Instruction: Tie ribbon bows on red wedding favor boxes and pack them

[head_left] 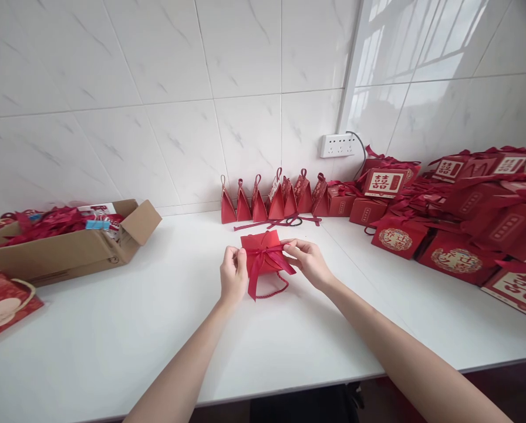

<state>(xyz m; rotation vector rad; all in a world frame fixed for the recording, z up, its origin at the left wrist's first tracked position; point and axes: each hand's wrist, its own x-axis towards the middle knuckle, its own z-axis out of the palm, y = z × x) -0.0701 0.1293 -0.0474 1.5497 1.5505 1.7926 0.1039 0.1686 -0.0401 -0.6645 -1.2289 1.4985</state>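
A red gift box [259, 239] rests on the white table in front of me, with a dark red satin ribbon [255, 276] tied in a bow across its top. A twisted red cord handle [274, 292] loops out on its near side. My left hand [233, 275] is closed at the box's left edge, thumb and fingers pinching the ribbon there; the exact grip is partly hidden. On the right side, my right hand [306, 260] pinches the other part of the bow between thumb and fingertips.
Behind the box stand several small red triangular boxes [258, 202] with loose ribbon strips [249, 225] before them. Red gift boxes [457, 252] are piled at right. An open cardboard box [69, 254] of ribbons and a red gift bag [7, 305] lie left. A power strip [340, 145] is on the wall.
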